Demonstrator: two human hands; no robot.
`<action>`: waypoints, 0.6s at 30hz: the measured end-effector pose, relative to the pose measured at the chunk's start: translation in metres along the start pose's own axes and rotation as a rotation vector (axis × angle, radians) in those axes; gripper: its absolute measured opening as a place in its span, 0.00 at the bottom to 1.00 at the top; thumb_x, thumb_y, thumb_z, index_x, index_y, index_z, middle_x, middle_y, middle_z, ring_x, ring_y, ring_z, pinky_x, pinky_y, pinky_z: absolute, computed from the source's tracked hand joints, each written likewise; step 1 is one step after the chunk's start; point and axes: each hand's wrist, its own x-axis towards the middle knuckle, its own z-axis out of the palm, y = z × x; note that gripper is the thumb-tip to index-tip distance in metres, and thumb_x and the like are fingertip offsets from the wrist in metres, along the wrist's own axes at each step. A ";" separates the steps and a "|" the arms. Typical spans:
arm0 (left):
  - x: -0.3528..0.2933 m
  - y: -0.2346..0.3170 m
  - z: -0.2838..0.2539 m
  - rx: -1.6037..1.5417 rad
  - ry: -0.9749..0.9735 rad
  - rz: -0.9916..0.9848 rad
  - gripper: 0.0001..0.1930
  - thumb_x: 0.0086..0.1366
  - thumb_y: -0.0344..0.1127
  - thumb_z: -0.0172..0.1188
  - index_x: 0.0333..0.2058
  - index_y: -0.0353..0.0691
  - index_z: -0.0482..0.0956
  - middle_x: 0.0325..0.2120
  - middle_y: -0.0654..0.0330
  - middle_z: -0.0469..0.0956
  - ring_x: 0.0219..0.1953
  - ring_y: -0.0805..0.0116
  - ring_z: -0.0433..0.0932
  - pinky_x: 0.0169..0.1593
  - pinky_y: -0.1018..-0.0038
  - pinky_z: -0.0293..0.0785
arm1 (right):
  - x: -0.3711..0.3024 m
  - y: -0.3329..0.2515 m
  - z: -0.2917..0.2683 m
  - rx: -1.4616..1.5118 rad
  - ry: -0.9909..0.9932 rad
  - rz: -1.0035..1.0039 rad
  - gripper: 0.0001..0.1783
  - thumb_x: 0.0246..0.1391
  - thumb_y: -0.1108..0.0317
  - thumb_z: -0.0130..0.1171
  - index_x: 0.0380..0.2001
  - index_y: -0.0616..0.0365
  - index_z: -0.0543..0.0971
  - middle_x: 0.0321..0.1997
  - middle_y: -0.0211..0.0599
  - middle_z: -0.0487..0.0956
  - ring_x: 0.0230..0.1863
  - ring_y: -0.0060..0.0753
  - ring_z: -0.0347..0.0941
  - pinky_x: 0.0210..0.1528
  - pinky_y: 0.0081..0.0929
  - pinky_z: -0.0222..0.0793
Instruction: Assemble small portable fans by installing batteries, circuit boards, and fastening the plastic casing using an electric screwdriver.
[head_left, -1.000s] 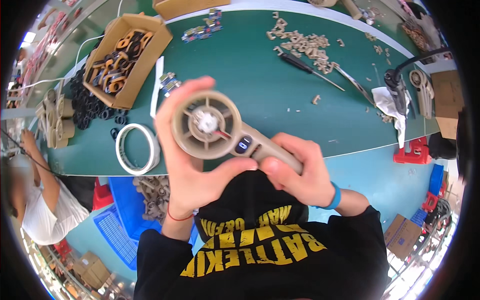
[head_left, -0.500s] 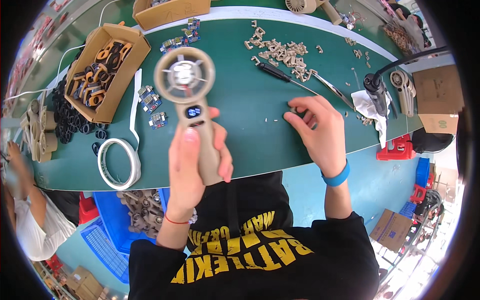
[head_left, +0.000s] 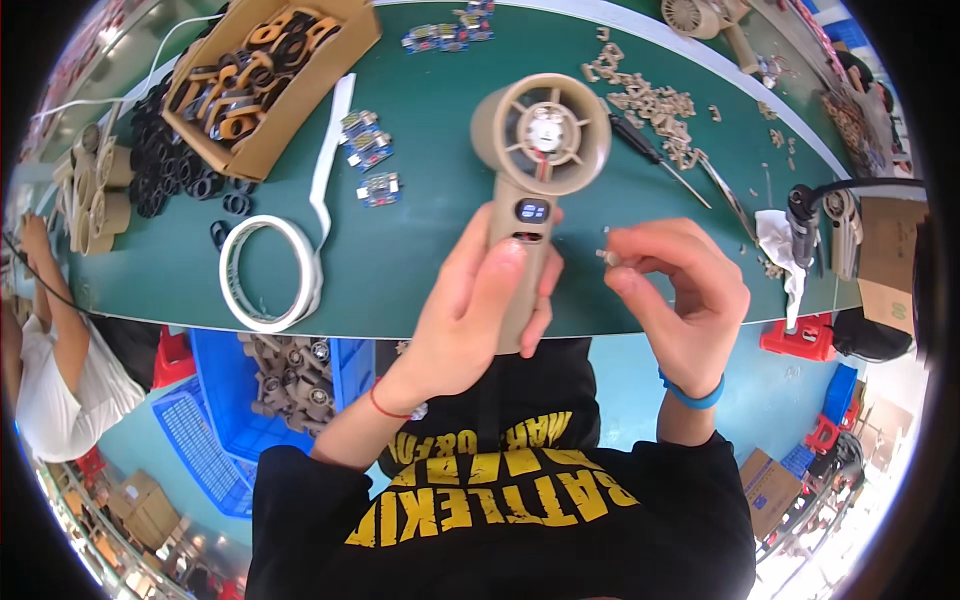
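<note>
A beige handheld fan (head_left: 514,190) is gripped by its handle in my left hand (head_left: 462,312), the thumb resting just under a dark slot. Its round head is turned up, and above the slot a small display (head_left: 533,210) glows. To the right of the handle, my right hand (head_left: 690,285) pinches a tiny pale piece (head_left: 607,257) between thumb and fingertip, apart from the fan. Beyond the fan head lie a pile of small beige clips (head_left: 655,103) and a black-handled screwdriver (head_left: 637,138).
A roll of white tape (head_left: 232,285) stands left, near small circuit boards (head_left: 380,189). Behind are black rings (head_left: 150,150) and a cardboard box (head_left: 345,75) of orange and black parts. Tweezers (head_left: 730,195) and a corded tool (head_left: 803,220) lie right. A blue crate (head_left: 215,400) sits below the table edge.
The fan in my left hand has moved right, toward my right hand. My right hand has turned, and the pale piece now shows at its fingertips. The whole view has shifted.
</note>
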 end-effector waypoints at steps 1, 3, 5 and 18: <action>-0.001 -0.001 -0.001 0.025 -0.028 0.016 0.20 0.76 0.43 0.36 0.57 0.36 0.60 0.32 0.58 0.67 0.19 0.76 0.67 0.24 0.80 0.65 | 0.000 0.000 0.004 -0.022 -0.020 -0.055 0.16 0.41 0.88 0.64 0.36 0.67 0.82 0.37 0.42 0.80 0.36 0.30 0.78 0.37 0.22 0.74; 0.000 -0.002 0.000 0.032 -0.036 0.016 0.19 0.76 0.43 0.36 0.56 0.36 0.60 0.32 0.58 0.67 0.20 0.76 0.67 0.24 0.79 0.65 | 0.005 -0.002 0.011 -0.104 -0.016 -0.146 0.15 0.41 0.85 0.66 0.36 0.63 0.83 0.37 0.41 0.81 0.35 0.31 0.78 0.35 0.23 0.75; 0.000 -0.002 -0.002 0.033 -0.054 0.015 0.18 0.76 0.43 0.36 0.56 0.37 0.60 0.32 0.58 0.67 0.20 0.76 0.67 0.24 0.79 0.65 | 0.008 -0.003 0.020 -0.197 -0.005 -0.236 0.15 0.42 0.83 0.67 0.36 0.60 0.84 0.36 0.39 0.81 0.33 0.33 0.79 0.33 0.23 0.76; 0.000 -0.001 -0.001 0.071 -0.061 0.081 0.18 0.74 0.39 0.42 0.56 0.34 0.56 0.35 0.58 0.68 0.26 0.76 0.71 0.29 0.78 0.68 | 0.006 0.010 0.038 -0.011 0.022 -0.159 0.16 0.39 0.86 0.66 0.34 0.59 0.86 0.39 0.37 0.78 0.34 0.27 0.76 0.33 0.20 0.73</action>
